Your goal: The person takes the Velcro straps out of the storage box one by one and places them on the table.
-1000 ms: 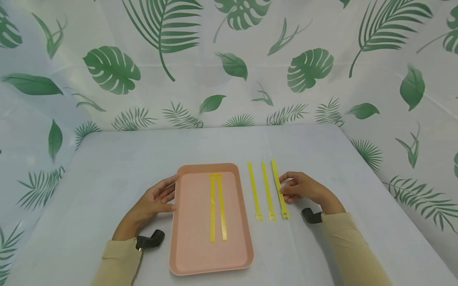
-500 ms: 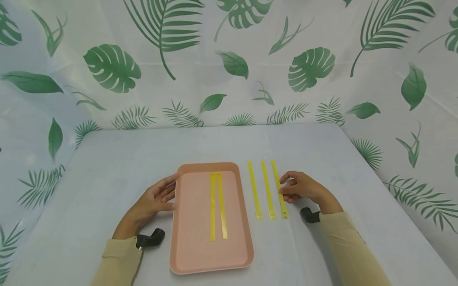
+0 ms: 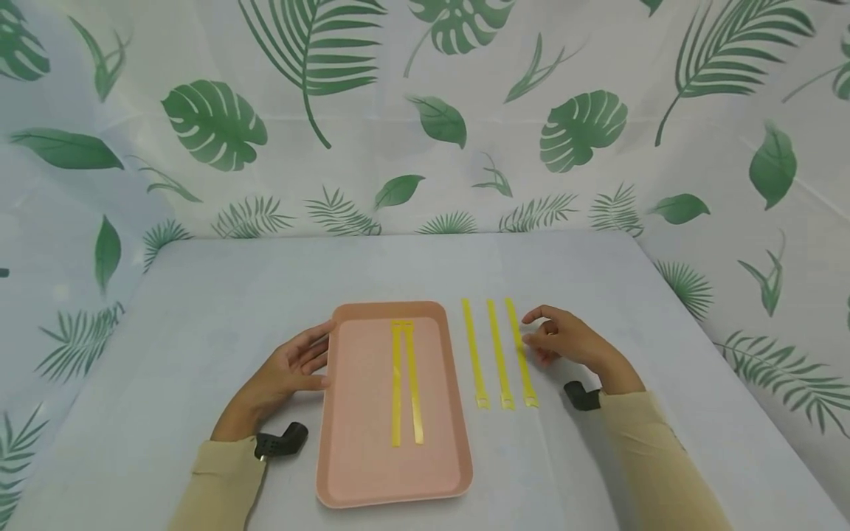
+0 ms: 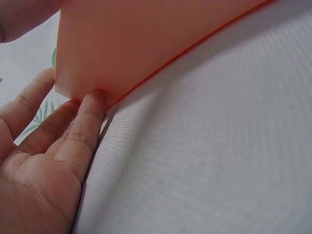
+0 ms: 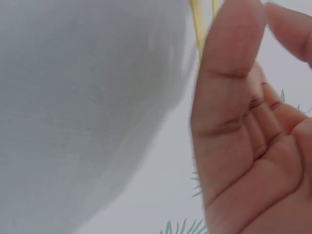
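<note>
My left hand [image 3: 285, 375] touches the left rim of a pink tray [image 3: 352, 472], its fingers and thumb fairly straight. In the left wrist view, fingertips meet the outer wall of the tray [image 4: 112, 44]. Two yellow cable straps [image 3: 396, 391] lie side by side in the tray, slotted ends away from me. Right of it, three more lie on the table in a row: a left strap [image 3: 473, 354], a middle strap [image 3: 498, 354] and a right strap [image 3: 519, 354]. My right hand [image 3: 571, 341] hovers beside the right strap, loosely bent, thumb and index finger apart, holding nothing.
A white cloth covers the table [image 3: 232, 295]. Behind and to both sides hangs a white curtain with green leaves [image 3: 438, 122]. Each wrist carries a black camera, the left camera [image 3: 282, 442] near the tray's left side.
My right hand has let go of the right strap and lifted slightly off it, the index finger rising. The strap now lies flat on the table. My left hand stays at the tray.
</note>
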`<state>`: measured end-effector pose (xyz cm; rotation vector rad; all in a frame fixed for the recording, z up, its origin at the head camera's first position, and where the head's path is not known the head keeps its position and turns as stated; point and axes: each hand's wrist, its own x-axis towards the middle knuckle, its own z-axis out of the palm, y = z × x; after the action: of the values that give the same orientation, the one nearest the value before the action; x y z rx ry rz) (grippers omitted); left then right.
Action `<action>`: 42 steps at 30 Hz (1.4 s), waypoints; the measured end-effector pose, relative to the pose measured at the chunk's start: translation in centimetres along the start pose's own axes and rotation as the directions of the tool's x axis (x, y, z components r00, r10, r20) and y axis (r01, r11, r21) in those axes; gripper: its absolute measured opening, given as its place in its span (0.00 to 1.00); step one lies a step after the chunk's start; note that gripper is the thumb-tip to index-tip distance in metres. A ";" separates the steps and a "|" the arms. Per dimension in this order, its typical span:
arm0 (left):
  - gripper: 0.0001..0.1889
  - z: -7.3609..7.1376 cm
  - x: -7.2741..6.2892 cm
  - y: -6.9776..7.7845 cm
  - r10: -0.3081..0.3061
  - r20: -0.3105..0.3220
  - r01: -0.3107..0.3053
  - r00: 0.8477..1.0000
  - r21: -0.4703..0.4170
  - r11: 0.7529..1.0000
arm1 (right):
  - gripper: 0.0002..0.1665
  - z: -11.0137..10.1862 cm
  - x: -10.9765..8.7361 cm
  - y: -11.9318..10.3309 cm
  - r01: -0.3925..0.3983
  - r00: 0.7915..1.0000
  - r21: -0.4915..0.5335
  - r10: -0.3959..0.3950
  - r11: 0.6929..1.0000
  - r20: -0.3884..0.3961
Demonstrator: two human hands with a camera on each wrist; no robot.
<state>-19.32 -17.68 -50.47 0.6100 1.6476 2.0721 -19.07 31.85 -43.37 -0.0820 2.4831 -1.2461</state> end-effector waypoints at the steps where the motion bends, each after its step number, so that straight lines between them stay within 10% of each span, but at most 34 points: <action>1: 0.54 0.0 0.0 0.0 0.001 0.000 -0.001 1.000 -0.001 1.000 | 0.24 0.0 0.1 -0.1 0.028 1.000 0.002 -0.028 1.000 -0.002; 42: 0.53 -0.4 0.1 -0.1 0.005 0.001 -0.005 1.000 -0.013 1.000 | 0.21 4.2 3.3 -5.0 0.286 0.954 0.066 -0.290 0.956 0.074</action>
<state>-19.62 -17.88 -50.64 0.6112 1.6325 2.0837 -21.26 24.87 -42.71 -0.4884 2.4251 -1.3917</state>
